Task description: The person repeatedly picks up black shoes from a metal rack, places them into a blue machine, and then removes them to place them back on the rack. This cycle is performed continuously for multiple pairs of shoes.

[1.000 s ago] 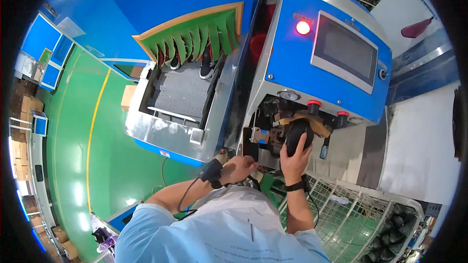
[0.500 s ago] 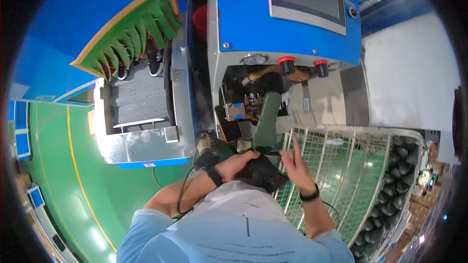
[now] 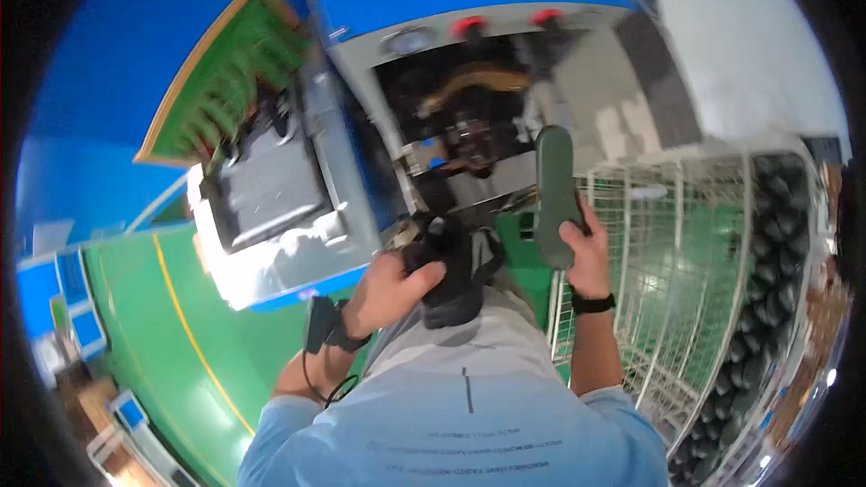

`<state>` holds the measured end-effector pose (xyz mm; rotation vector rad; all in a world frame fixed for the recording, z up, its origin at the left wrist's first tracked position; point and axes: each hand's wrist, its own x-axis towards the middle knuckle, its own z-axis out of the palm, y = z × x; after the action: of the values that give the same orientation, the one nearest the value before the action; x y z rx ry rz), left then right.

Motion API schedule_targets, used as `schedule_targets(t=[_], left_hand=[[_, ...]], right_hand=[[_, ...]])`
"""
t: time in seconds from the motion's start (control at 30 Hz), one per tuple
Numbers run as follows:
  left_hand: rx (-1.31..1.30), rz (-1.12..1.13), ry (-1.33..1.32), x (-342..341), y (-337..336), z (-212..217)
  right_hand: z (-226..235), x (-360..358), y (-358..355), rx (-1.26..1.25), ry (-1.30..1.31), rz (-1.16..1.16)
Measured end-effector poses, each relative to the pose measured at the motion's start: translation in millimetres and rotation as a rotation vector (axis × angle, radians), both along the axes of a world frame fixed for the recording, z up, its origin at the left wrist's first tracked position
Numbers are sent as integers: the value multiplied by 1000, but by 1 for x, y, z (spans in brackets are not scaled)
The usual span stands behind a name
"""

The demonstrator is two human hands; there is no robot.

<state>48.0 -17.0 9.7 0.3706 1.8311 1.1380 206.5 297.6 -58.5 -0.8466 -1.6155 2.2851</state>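
My left hand (image 3: 390,287) grips a black shoe upper (image 3: 448,271) close to my chest, its opening turned up. My right hand (image 3: 588,252) holds a grey-green shoe last (image 3: 555,194) upright by its lower end, apart from the shoe and to its right. Both are in front of the blue machine (image 3: 469,0), just below its dark open work bay (image 3: 469,117). A black device (image 3: 317,325) with a cable is strapped to my left wrist, and a black band sits on my right wrist.
Red buttons (image 3: 469,27) line the machine's front above the bay. A second grey machine with green flaps (image 3: 262,180) stands to the left. A white wire cart (image 3: 722,252) holding several dark shoes stands at my right. Green floor with a yellow line (image 3: 180,307) lies left.
My head has tilted down and right, so the machine has slid up. My hands came back from the work bay; the last has come out of the shoe and now stands apart in my right hand.
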Motion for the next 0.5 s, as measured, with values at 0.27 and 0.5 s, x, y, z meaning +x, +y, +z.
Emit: schedule_targets(t=[0.27, 0.5], left_hand=[[243, -194, 86, 37, 101, -45], [196, -380, 142, 76, 192, -26]], right_hand=[[73, 201, 53, 98, 228, -758], [177, 362, 87, -19, 1064, -913]])
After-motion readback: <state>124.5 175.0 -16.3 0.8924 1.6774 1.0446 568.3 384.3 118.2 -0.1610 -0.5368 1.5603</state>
